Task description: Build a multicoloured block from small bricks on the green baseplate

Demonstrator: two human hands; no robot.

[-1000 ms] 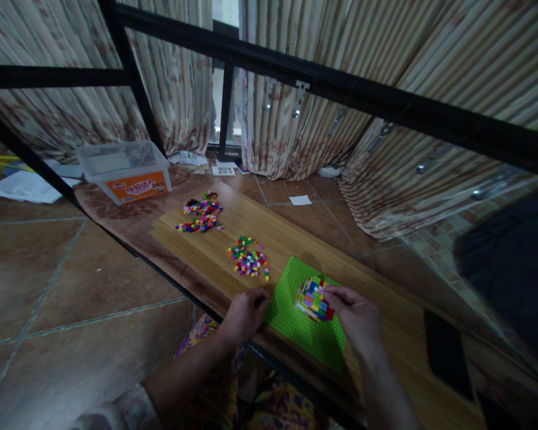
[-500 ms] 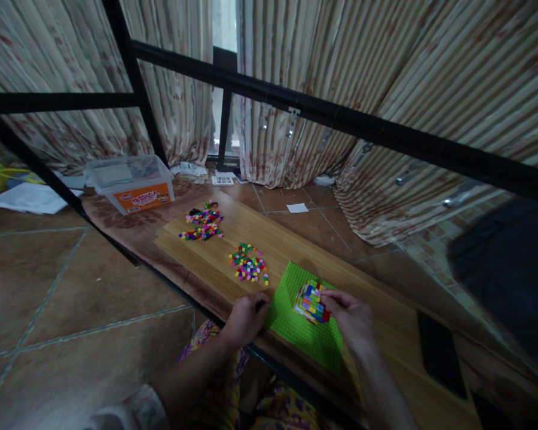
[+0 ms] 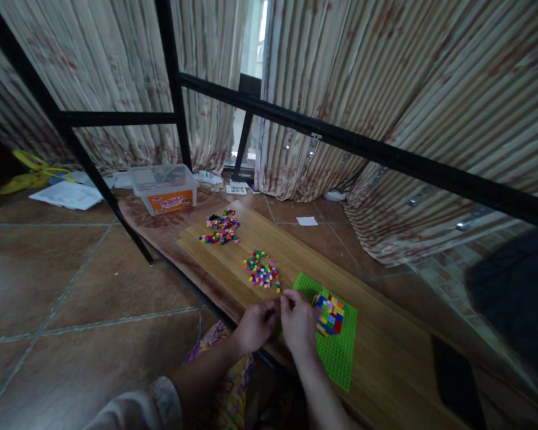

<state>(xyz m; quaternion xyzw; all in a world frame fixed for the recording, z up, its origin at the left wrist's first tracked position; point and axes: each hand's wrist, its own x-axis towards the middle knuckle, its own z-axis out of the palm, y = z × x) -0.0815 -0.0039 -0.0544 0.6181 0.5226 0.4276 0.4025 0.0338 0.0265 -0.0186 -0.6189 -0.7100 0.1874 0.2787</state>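
Observation:
My left hand [image 3: 256, 327] is closed, its thumb and fingers curled together at the near edge of the wooden board [image 3: 385, 352]. Close beside it, my right hand [image 3: 298, 325] is pinched over the left part of the green baseplate [image 3: 343, 361]. Whatever either hand has between its fingertips is too small to make out. A block of multicoloured toy bricks [image 3: 330, 314] stands on the baseplate, partly hidden behind my right hand. Just beyond my hands lies a loose pile of small bricks [image 3: 263, 273].
Farther off on the board lies a second brick pile [image 3: 220, 229]. Behind it stands a clear plastic box [image 3: 165, 188] with an orange label. A dark flat object [image 3: 457, 376] rests at the right. Black metal bars [image 3: 287, 116] cross in front of the curtains.
My right hand has left the brick block and moved left, now beside my left hand. My left hand stays closed. The camera view has shifted, so the surroundings sit farther right.

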